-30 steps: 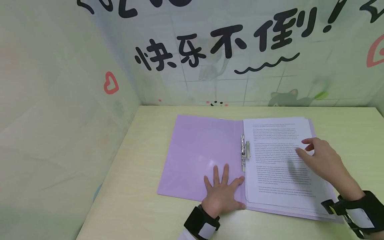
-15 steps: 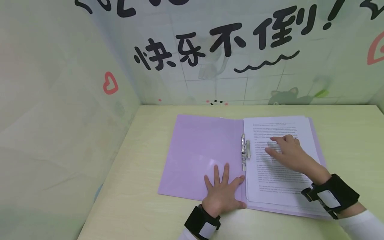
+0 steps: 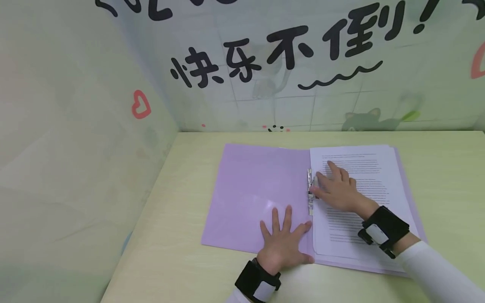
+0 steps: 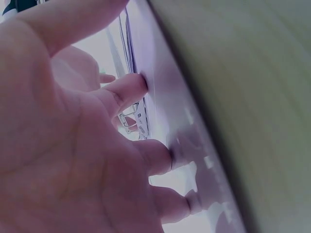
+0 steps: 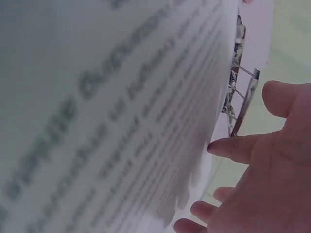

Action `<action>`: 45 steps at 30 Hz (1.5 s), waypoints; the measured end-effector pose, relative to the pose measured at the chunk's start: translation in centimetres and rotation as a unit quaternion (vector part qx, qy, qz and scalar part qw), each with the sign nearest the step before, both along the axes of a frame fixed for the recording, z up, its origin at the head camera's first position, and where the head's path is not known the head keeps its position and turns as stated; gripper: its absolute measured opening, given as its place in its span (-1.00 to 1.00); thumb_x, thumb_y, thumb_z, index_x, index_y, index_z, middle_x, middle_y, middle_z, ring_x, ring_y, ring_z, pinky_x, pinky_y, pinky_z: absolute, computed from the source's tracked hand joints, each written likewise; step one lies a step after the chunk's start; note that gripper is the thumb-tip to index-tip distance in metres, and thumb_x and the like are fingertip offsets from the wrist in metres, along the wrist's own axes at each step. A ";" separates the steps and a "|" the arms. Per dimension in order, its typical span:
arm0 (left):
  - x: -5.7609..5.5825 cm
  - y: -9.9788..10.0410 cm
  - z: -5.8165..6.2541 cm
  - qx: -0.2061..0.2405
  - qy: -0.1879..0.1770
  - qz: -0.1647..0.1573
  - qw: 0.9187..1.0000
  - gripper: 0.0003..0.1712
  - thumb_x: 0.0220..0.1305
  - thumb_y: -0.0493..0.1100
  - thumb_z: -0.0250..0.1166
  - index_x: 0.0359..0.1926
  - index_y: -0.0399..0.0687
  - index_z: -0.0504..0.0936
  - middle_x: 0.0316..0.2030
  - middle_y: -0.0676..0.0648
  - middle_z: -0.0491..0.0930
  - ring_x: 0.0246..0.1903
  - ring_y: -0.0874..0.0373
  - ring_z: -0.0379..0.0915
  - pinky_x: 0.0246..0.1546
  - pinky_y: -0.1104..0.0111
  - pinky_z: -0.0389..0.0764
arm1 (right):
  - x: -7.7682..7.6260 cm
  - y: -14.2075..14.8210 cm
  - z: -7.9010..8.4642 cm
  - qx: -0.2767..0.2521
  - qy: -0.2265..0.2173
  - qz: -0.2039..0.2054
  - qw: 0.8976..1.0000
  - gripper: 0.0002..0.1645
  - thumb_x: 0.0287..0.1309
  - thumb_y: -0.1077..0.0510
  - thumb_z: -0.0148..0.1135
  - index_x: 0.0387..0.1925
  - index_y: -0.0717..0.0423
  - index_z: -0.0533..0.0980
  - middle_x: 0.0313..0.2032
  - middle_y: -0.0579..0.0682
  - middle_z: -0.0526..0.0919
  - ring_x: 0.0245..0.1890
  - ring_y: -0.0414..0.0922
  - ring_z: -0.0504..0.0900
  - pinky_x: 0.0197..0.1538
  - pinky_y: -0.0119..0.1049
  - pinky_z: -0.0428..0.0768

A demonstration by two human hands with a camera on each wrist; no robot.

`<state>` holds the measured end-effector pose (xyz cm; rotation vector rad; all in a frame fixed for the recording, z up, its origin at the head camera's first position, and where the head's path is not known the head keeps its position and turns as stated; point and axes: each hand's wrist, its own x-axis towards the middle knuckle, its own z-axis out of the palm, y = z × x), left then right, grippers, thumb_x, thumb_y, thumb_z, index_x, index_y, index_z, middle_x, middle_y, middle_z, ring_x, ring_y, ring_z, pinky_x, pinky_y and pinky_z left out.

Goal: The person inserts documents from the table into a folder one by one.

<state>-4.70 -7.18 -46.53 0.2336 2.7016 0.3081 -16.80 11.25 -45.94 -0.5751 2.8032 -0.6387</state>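
Observation:
A purple folder (image 3: 257, 181) lies spread out on the table, its cover to the left. Printed sheets (image 3: 354, 242) are stacked on its right side, beside a metal clip (image 3: 310, 207) at the spine. My left hand (image 3: 280, 248) rests with spread fingers on the lower part of the cover, thumb by the spine; the fingertips press its surface in the left wrist view. Over the sheets is my right hand (image 3: 339, 193), its thumb near the clip. In the right wrist view the index fingertip (image 5: 214, 147) meets the paper, and the clip's bar (image 5: 249, 99) stands up close to the thumb.
The pale wooden table (image 3: 182, 202) runs back to a printed wall panel (image 3: 242, 105) with large black characters. Another panel (image 3: 75, 168) borders the table on the left. Both wrists wear black straps.
My right hand has moved left across the sheets, from their right edge to the clip, and its fingers have spread. My left hand has stayed in place on the cover.

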 end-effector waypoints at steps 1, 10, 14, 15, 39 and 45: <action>0.0 0.1 0.0 -0.002 0.001 -0.001 1.000 -0.03 -0.03 0.35 0.43 0.42 0.64 0.22 0.60 -0.05 -0.21 0.56 -0.27 -0.36 0.35 -0.38 -0.02 | -0.1 -0.1 -0.1 0.001 -0.001 -0.001 1.000 -0.15 0.41 -0.21 -0.03 0.42 0.36 0.19 0.49 0.45 -0.26 0.39 0.58 -0.17 0.22 0.58 -0.03; 0.0 0.2 0.0 -0.011 0.006 -0.003 1.000 -0.03 -0.03 0.36 0.43 0.42 0.64 0.22 0.60 -0.06 -0.19 0.56 -0.28 -0.33 0.34 -0.38 0.00 | -0.1 -0.6 -0.5 -0.026 0.003 -0.011 1.000 -0.14 0.40 -0.24 -0.03 0.39 0.36 0.23 0.50 0.42 -0.31 0.41 0.55 -0.20 0.23 0.56 -0.04; 0.0 0.2 -0.1 -0.011 0.006 -0.004 1.000 -0.03 -0.03 0.36 0.43 0.42 0.64 0.22 0.60 -0.06 -0.19 0.56 -0.28 -0.33 0.34 -0.38 0.00 | -0.1 -0.6 -0.9 -0.064 0.018 -0.013 0.998 -0.12 0.37 -0.31 -0.03 0.35 0.34 0.29 0.49 0.42 -0.25 0.40 0.55 -0.16 0.22 0.55 -0.02; 0.0 0.2 -0.1 -0.010 0.006 -0.004 1.000 -0.03 -0.03 0.36 0.43 0.42 0.64 0.22 0.60 -0.06 -0.19 0.55 -0.28 -0.33 0.34 -0.38 0.00 | -0.1 -0.7 -1.0 -0.073 0.019 -0.014 0.997 -0.12 0.36 -0.31 -0.02 0.34 0.34 0.30 0.49 0.42 -0.24 0.40 0.55 -0.17 0.22 0.55 -0.03; -0.1 0.3 -0.2 -0.020 -0.001 -0.005 1.000 -0.02 -0.03 0.38 0.41 0.43 0.66 0.19 0.60 -0.04 -0.22 0.56 -0.27 -0.35 0.34 -0.38 -0.01 | 0.2 -2.1 0.3 -0.127 0.021 -0.034 0.991 -0.24 0.34 -0.06 0.11 0.33 0.42 0.29 0.44 0.51 -0.03 0.39 0.51 0.00 0.23 0.52 0.07; -0.1 0.4 -0.1 -0.024 -0.004 -0.005 1.000 -0.02 -0.02 0.39 0.41 0.43 0.67 0.18 0.60 -0.03 -0.22 0.56 -0.26 -0.35 0.34 -0.37 0.00 | 0.3 -2.5 0.7 -0.159 0.036 -0.052 0.985 -0.40 0.38 0.02 0.09 0.22 0.42 0.40 0.39 0.50 0.15 0.39 0.49 0.09 0.28 0.49 0.08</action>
